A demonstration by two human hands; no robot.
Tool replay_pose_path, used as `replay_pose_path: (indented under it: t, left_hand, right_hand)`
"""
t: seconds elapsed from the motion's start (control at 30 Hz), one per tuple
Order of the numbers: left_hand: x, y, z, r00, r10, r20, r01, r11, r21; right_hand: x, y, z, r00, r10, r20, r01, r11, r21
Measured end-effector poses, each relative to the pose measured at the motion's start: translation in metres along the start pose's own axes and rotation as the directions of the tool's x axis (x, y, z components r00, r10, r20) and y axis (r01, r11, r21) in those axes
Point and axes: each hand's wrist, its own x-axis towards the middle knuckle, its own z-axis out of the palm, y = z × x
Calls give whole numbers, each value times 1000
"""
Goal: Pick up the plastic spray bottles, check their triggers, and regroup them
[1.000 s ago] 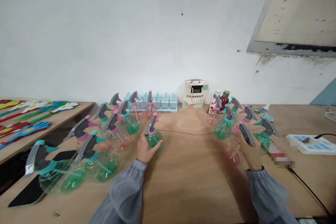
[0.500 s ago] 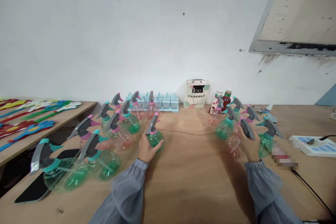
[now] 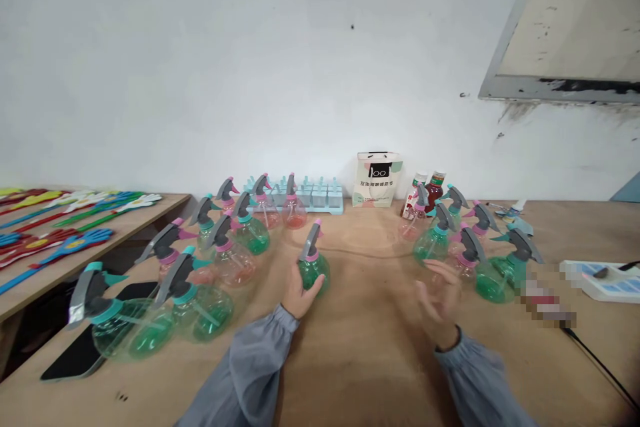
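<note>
My left hand (image 3: 301, 290) is wrapped around the round green body of a spray bottle (image 3: 315, 268) with a grey trigger head and a pink collar. To the right, my right hand (image 3: 440, 297) is empty, its fingers apart and somewhat blurred. Just beyond it stand several spray bottles, among them a pink-collared one (image 3: 469, 250), a green one with a teal collar (image 3: 433, 240) and another green one (image 3: 497, 277). On the left side is a larger group of pink and green spray bottles, such as a green one (image 3: 203, 310) near the front.
Pale blue popsicle moulds (image 3: 320, 197), a paper bag (image 3: 377, 180) and two sauce bottles (image 3: 434, 188) line the wall. A phone (image 3: 75, 355) lies under the left bottles. At right are a white power strip (image 3: 600, 283) and a cable. Colourful hand-shaped clappers (image 3: 93, 239) cover a side table.
My right hand has let go of the pink-collared bottle and moved left, towards the middle. The left hand has shifted slightly right with the green spray bottle.
</note>
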Motion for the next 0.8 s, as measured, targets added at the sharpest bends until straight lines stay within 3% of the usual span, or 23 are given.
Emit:
replay_pose_path:
  t: [0.1, 0.2, 0.27, 0.37, 0.43, 0.5, 0.53, 0.63, 0.7, 0.8]
  left_hand:
    - [-21, 17, 11, 995, 72, 63, -69, 997, -42]
    - [-32, 30, 14, 965, 194, 179, -179, 979, -94]
    - [-22, 30, 13, 969, 187, 160, -172, 979, -106]
    - [27, 16, 11, 995, 19, -95, -27, 996, -88]
    - [74, 0, 13, 970, -56, -238, 36, 995, -88]
    - [121, -17, 17, 917, -207, -340, 208, 978, -35]
    - [141, -24, 19, 901, -287, -327, 310, 951, 18]
    - [183, -41, 25, 889, -365, -277, 399, 914, 79]
    - [196, -47, 27, 898, -372, -236, 405, 907, 114]
    - [197, -47, 25, 914, -365, -174, 397, 894, 206]
  right_hand:
    - [-9, -35, 50, 945, -24, 326, -11, 994, 106]
    - [-8, -53, 91, 900, 49, 432, -149, 968, 201]
    - [-4, -57, 107, 890, 81, 449, -220, 938, 267]
    - [2, -56, 113, 862, 96, 498, -303, 886, 352]
    - [5, -54, 111, 828, 94, 553, -344, 863, 369]
    - [5, -52, 109, 804, 92, 588, -360, 861, 358]
    - [5, -52, 109, 799, 89, 595, -358, 865, 351]
    - [3, -48, 110, 810, 56, 583, -312, 884, 349]
    - [2, -45, 111, 823, 27, 567, -274, 894, 355]
    - [2, -40, 110, 837, 1, 547, -241, 898, 368]
